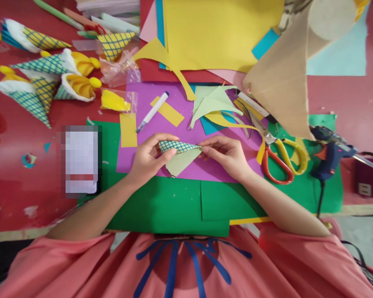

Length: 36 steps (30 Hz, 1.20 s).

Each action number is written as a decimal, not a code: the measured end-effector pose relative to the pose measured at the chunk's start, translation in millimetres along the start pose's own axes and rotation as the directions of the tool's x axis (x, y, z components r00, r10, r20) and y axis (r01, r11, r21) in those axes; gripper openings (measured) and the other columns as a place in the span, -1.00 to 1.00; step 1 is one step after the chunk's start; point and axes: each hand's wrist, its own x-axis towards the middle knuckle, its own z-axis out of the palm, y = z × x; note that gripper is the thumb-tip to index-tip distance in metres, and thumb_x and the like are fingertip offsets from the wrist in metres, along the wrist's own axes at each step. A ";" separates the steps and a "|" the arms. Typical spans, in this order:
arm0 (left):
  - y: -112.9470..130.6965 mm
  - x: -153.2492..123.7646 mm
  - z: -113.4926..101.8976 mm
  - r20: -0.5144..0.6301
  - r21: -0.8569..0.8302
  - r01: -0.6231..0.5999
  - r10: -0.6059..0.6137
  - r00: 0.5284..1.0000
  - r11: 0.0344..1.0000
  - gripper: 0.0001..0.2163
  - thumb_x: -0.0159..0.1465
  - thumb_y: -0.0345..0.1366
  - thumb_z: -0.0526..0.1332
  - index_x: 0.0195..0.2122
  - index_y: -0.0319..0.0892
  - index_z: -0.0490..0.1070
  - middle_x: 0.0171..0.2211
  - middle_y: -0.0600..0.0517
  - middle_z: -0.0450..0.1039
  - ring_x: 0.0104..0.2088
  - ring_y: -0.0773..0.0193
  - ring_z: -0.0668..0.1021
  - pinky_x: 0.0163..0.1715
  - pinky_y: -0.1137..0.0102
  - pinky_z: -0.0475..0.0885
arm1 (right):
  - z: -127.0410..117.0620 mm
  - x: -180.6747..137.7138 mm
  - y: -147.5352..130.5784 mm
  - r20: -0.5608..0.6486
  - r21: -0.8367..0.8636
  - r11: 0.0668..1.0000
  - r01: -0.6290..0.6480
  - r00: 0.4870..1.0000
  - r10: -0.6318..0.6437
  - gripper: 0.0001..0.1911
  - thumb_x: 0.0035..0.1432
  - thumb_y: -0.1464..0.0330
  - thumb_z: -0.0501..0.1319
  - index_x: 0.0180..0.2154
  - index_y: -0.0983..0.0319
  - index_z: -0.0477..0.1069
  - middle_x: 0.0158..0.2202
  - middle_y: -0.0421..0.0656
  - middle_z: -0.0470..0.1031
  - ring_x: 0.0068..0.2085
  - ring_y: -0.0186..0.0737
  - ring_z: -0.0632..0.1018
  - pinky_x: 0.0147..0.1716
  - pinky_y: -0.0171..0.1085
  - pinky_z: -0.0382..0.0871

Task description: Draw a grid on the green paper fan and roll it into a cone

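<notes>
Between my hands is a pale green paper piece [180,159] with a blue criss-cross pattern, partly rolled into a cone. My left hand [152,155] grips its wide end, thumb on the front and fingers behind. At the narrow tip, my right hand [225,154] pinches the paper between thumb and fingers. The plain inner side of the sheet hangs unrolled below the patterned part. Under the hands lie purple paper [133,155] and green sheets [161,203]. A white marker [153,111] rests just beyond my left hand.
Scissors [278,151] with red and yellow handles lie to the right, beside a blue glue gun [328,159]. Finished paper cones [34,93] sit at the upper left. A phone [81,159] is at left. Paper scraps [216,103] and a large yellow sheet [220,33] lie ahead.
</notes>
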 end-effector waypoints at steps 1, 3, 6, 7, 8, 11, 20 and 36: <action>-0.1 0.4 0.0 0.016 0.010 -0.009 0.009 1.000 1.000 -0.79 0.19 -0.27 0.26 -0.13 -0.10 0.42 -0.16 0.03 0.50 -0.10 0.24 0.54 -0.07 0.29 0.49 | 0.1 -0.1 0.6 0.003 0.002 1.000 -0.002 1.000 0.002 -0.79 0.02 0.29 0.35 -0.31 0.28 0.51 -0.43 -0.18 0.58 -0.42 -0.37 0.58 -0.34 -0.33 0.53; -0.2 1.6 -0.4 0.039 0.041 -0.042 0.040 0.998 0.998 -0.77 0.18 -0.25 0.26 -0.13 -0.10 0.41 -0.14 0.02 0.47 -0.04 0.21 0.51 -0.03 0.26 0.46 | 0.2 -0.3 1.9 0.011 0.005 1.000 -0.002 1.000 0.002 -0.78 0.00 0.28 0.36 -0.31 0.28 0.51 -0.42 -0.18 0.58 -0.41 -0.36 0.58 -0.33 -0.32 0.54; -0.2 3.4 -1.4 0.049 0.095 -0.092 0.088 0.995 0.991 -0.77 0.16 -0.21 0.29 -0.15 -0.08 0.42 -0.15 0.03 0.45 -0.04 0.21 0.49 0.01 0.24 0.44 | 0.0 -0.5 3.2 0.026 -0.008 1.000 0.000 1.000 0.000 -0.79 0.00 0.30 0.36 -0.31 0.28 0.51 -0.40 -0.17 0.58 -0.39 -0.36 0.59 -0.31 -0.32 0.54; -0.1 3.6 -1.6 0.049 0.108 -0.101 0.097 0.994 0.989 -0.77 0.16 -0.20 0.29 -0.16 -0.07 0.42 -0.15 0.03 0.45 -0.05 0.21 0.49 0.01 0.24 0.43 | 0.0 -0.5 3.4 0.030 -0.016 1.000 0.002 1.000 -0.001 -0.80 0.00 0.30 0.35 -0.31 0.27 0.51 -0.38 -0.17 0.58 -0.38 -0.36 0.59 -0.30 -0.32 0.54; -0.2 3.7 -1.8 0.048 0.115 -0.104 0.099 0.994 0.988 -0.78 0.16 -0.19 0.29 -0.16 -0.07 0.43 -0.16 0.04 0.44 -0.06 0.22 0.49 0.00 0.25 0.43 | 0.1 -0.4 3.4 0.036 -0.021 1.000 0.003 0.999 -0.002 -0.80 0.01 0.31 0.35 -0.30 0.27 0.51 -0.37 -0.17 0.59 -0.37 -0.36 0.59 -0.30 -0.33 0.54; -0.4 2.6 -1.5 0.046 0.116 -0.090 0.085 0.995 0.989 -0.79 0.17 -0.21 0.28 -0.16 -0.07 0.43 -0.18 0.04 0.45 -0.09 0.23 0.50 -0.05 0.28 0.45 | 0.7 -0.1 3.0 0.043 -0.028 1.000 0.011 0.999 -0.010 -0.80 0.01 0.31 0.35 -0.28 0.25 0.52 -0.33 -0.17 0.59 -0.36 -0.38 0.59 -0.30 -0.34 0.52; -2.5 -2.6 0.8 -0.018 0.075 0.002 -0.001 1.000 0.997 -0.78 0.17 -0.26 0.30 -0.14 -0.06 0.45 -0.21 0.08 0.51 -0.22 0.30 0.55 -0.23 0.41 0.49 | 1.1 0.3 4.8 0.024 -0.090 0.996 0.015 1.000 -0.013 -0.81 0.01 0.27 0.35 -0.32 0.24 0.54 -0.35 -0.17 0.57 -0.36 -0.36 0.56 -0.26 -0.29 0.51; -2.6 2.4 -1.0 -0.072 0.040 -0.009 0.012 0.997 0.999 -0.84 0.14 -0.31 0.31 -0.24 -0.11 0.43 -0.28 0.10 0.48 -0.21 0.33 0.52 -0.19 0.42 0.44 | -4.5 -0.6 3.4 0.042 -0.023 0.999 0.030 0.999 -0.029 -0.77 0.14 0.29 0.24 -0.18 0.26 0.51 -0.39 -0.17 0.58 -0.38 -0.35 0.60 -0.35 -0.35 0.51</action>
